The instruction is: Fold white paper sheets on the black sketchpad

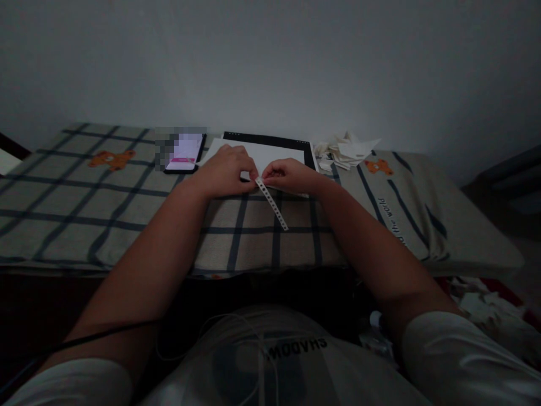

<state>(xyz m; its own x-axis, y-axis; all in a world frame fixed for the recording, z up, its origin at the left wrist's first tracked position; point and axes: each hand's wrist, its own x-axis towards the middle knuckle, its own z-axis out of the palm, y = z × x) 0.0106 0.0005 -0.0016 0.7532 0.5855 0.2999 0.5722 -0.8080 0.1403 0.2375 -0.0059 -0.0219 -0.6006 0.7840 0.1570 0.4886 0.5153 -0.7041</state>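
My left hand (226, 169) and my right hand (289, 175) meet over a white sheet of paper (270, 152) that lies on a dark board (270, 138). Both pinch the top end of a narrow white perforated strip (274, 206). The strip runs down and to the right across the checked cloth, its lower end lying free. The fingertips of both hands are closed around the strip's end, almost touching each other.
A phone (185, 153) with a lit screen lies left of the sheet. A heap of torn white paper scraps (344, 151) sits to the right. The checked cloth (84, 197) with bear prints covers the surface. More scraps (477, 304) lie on the floor at the right.
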